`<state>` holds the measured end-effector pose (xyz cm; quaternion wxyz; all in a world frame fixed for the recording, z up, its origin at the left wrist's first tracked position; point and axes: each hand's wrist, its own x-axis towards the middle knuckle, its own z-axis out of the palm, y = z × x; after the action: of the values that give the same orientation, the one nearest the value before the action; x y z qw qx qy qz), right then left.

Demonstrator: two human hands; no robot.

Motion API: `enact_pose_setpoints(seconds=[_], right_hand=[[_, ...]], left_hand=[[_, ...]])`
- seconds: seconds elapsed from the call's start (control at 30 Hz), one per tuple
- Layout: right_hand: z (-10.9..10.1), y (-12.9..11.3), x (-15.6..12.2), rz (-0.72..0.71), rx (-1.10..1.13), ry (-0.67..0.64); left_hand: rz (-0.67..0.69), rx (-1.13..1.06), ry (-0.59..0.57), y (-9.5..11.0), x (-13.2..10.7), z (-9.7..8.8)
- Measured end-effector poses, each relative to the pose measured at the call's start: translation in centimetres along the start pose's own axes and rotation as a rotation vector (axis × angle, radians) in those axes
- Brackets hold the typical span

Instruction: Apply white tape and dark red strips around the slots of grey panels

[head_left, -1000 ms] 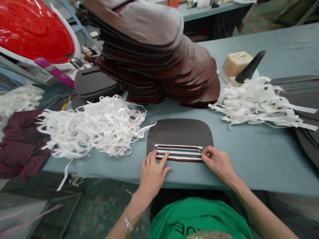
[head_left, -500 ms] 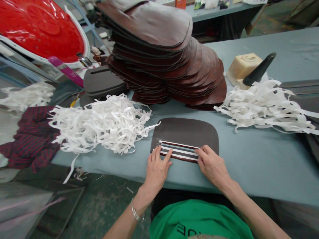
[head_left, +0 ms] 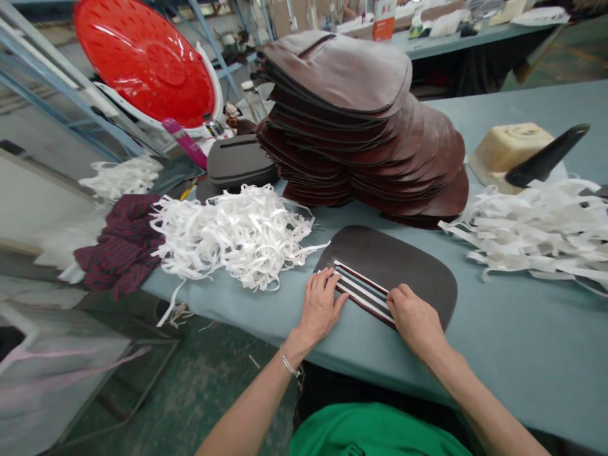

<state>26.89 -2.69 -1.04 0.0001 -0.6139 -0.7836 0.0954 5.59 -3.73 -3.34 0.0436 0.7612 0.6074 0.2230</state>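
- The view leans more than a second ago, so the dark gray panel (head_left: pixel 399 256) slants now, where it looked almost level. It lies flat on the blue-green table (head_left: pixel 517 354). (Think of the panel as the middle of a clock, with 12 at the top of the picture.)
- The white strips (head_left: pixel 361 290) run beside the long slots, at 7 to 8 o'clock. A second ago the top strip's right end showed; now the right hand (head_left: pixel 413 320) covers it.
- That hand sits at 5 o'clock, fingers curled and bunched close. I cannot tell if it pinches a strip.
- The left hand (head_left: pixel 320 304) is at 8 o'clock, as before on the left ends of the strips. Its fingers are a bit spread, tips down, thumb out to the side.
- At 12 o'clock a tall stack of brown pieces (head_left: pixel 351 136) stands near the panel and hides some of the table behind it.
- At 9 o'clock is a tangled white pile (head_left: pixel 232 237). One loose end pokes out right by the panel's edge, and a striped cloth (head_left: pixel 123 244) lies past the pile.
- At 3 o'clock is another white heap (head_left: pixel 546 228).
- At 2 o'clock sits a cream block (head_left: pixel 513 149), with a black handle (head_left: pixel 546 155) leaning beside it.
- At 10 o'clock are more gray pieces (head_left: pixel 242 158), then a big red basin (head_left: pixel 147 63).
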Motion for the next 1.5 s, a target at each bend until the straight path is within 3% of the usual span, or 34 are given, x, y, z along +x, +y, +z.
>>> enact_pose_setpoints(seconds=[0.2,0.4,0.5,0.8,1.0,1.2,1.5], right_hand=[[-0.7,-0.4,0.7,-0.084,-0.108,0.023],[-0.8,-0.6,0.7,-0.073,-0.015,0.039],[-0.4,-1.9,1.4,-0.071,-0.012,0.069],[1.5,-7.4,5.9,-0.241,0.067,0.251],[1.9,-8.9,5.4,-0.345,-0.012,0.274],[2.4,-6.7,2.7,-0.389,-0.141,0.329],[1.8,1.5,-5.1,-0.384,-0.185,0.349]], left_hand=[[-0.018,-0.079,0.032,-0.3,-0.1,-0.1],[-0.057,-0.169,0.063,-0.4,-0.1,-0.1],[-0.062,-0.176,0.054,-0.4,-0.1,-0.2],[-0.069,-0.218,0.035,-0.5,0.0,-0.3],[-0.023,-0.117,-0.026,-0.6,0.1,-0.4],[0.007,-0.001,-0.02,-0.3,0.3,-0.2],[0.023,0.038,-0.009,-0.1,0.1,-0.1]])
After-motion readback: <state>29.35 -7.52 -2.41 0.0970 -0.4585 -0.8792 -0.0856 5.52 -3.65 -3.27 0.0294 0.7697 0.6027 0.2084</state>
